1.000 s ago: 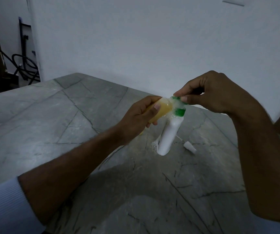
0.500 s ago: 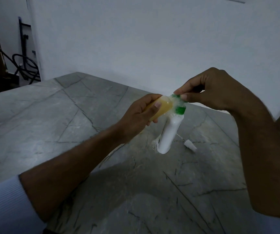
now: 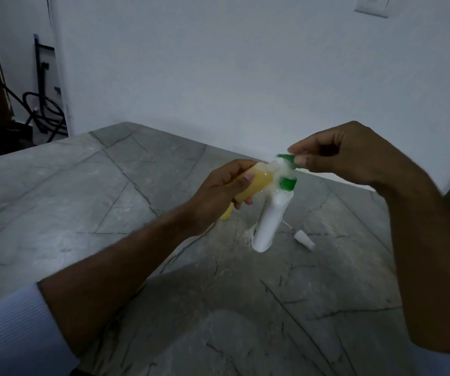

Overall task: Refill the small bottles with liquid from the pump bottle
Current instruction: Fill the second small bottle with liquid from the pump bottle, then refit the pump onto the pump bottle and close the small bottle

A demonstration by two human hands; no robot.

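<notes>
A white pump bottle (image 3: pixel 271 221) with a green collar stands tilted on the grey stone table (image 3: pixel 82 202). My right hand (image 3: pixel 346 156) pinches its green pump head (image 3: pixel 286 159) between thumb and fingers. My left hand (image 3: pixel 218 196) grips a small yellow-filled bottle (image 3: pixel 248 185), tipped on its side with its mouth against the pump spout. White foam covers the spot where spout and mouth meet. A second yellow bottle (image 3: pixel 226 213) shows partly under my left hand.
A small white cap (image 3: pixel 304 239) lies on the table right of the pump bottle. Spilled liquid glistens at the bottle's base (image 3: pixel 248 236). A white wall rises right behind the table. Black cables (image 3: pixel 42 112) hang at the far left.
My right hand has risen slightly with the green pump head, which now stands higher above the collar. My left hand keeps the small bottle at the spout.
</notes>
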